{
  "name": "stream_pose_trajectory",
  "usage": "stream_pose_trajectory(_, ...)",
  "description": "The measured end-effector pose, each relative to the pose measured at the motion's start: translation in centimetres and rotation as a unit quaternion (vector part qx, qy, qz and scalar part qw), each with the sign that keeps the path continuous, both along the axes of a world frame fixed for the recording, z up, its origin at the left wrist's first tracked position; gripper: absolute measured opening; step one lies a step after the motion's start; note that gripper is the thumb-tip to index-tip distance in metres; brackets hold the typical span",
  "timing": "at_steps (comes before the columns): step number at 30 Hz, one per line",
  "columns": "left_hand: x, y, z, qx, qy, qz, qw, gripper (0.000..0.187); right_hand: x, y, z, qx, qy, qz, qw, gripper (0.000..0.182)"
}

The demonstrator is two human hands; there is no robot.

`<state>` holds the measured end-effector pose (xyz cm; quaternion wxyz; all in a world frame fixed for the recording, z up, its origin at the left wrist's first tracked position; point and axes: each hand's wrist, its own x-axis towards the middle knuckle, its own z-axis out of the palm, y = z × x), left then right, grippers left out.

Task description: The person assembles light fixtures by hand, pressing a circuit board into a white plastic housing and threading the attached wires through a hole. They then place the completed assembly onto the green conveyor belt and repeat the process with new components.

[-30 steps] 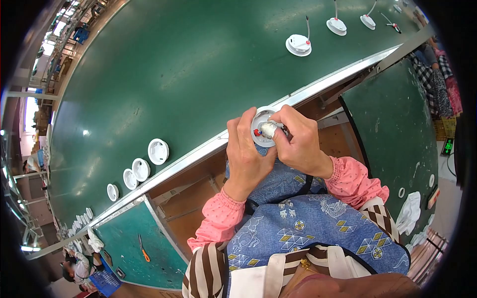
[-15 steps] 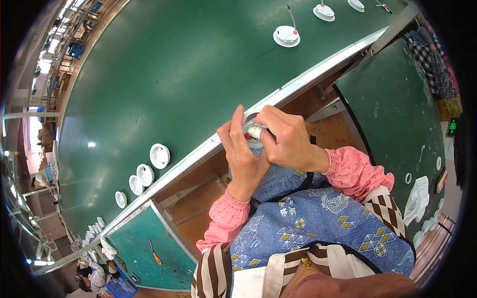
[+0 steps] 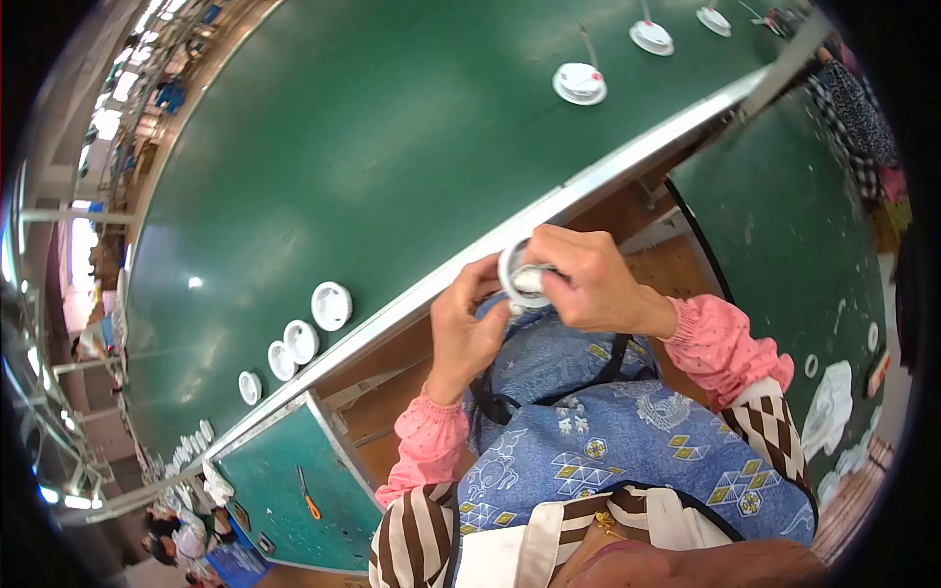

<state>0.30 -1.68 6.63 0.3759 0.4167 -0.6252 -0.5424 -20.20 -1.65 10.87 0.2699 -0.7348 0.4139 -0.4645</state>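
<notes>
In front of my apron, near the edge of the green bench, I hold a white round plastic housing tilted on its side. My left hand grips its left rim between thumb and curled fingers. On the other side, my right hand is closed at the housing, its fingertips reaching into the open middle. A white covering or scrap shows at these fingertips, too blurred to name.
Similar white discs lie left along the green bench. More housings with upright wires stand at the far right. Orange-handled scissors lie on a lower green board. A white cloth is at right.
The housing has turned so its ring shape shows more. My left fingers, stretched up before, are now curled at its rim. The red spot inside no longer shows.
</notes>
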Motion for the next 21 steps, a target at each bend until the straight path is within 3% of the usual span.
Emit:
stream_pose_trajectory(2, -0.1, -0.4, 0.9, -0.080, -0.104, -0.005, 0.991, 0.026, -0.5, 0.0, 0.1, 0.016, 0.005, -0.004, 1.000, 0.016)
stream_pose_trajectory(4, 0.0, -0.4, 0.6, -0.129, -0.110, -0.047, 0.984, 0.020, -0.6, 0.0, -0.7, 0.009, 0.011, -0.005, 1.000, 0.019)
stream_pose_trajectory(6, -0.3, -0.4, 1.3, -0.048, -0.096, -0.075, 0.991, 0.022, -0.7, 0.0, -0.8, 0.003, -0.011, -0.001, 1.000, 0.019)
stream_pose_trajectory(9, -0.7, -0.3, 0.9, -0.063, -0.034, -0.085, 0.994, 0.017, -2.0, -0.1, -1.9, 0.065, 0.000, -0.010, 0.998, 0.010)
stream_pose_trajectory(11, -0.5, 0.0, 1.3, -0.057, -0.013, -0.085, 0.995, 0.016, -3.2, 0.1, -1.9, 0.123, 0.034, 0.027, 0.991, 0.020)
stream_pose_trajectory(14, 0.1, 0.4, 0.8, -0.007, 0.003, -0.089, 0.996, 0.016, -1.8, 0.3, 2.3, 0.001, 0.090, 0.017, 0.996, 0.045)
stream_pose_trajectory(17, 0.1, 0.7, 1.4, 0.034, 0.008, -0.110, 0.993, 0.018, -1.0, 0.8, 3.7, -0.043, 0.136, 0.070, 0.987, 0.066)
stream_pose_trajectory(21, 0.0, 1.2, 2.3, 0.011, -0.010, -0.134, 0.991, 0.017, -0.6, 0.5, 2.6, 0.004, 0.148, 0.142, 0.979, 0.067)
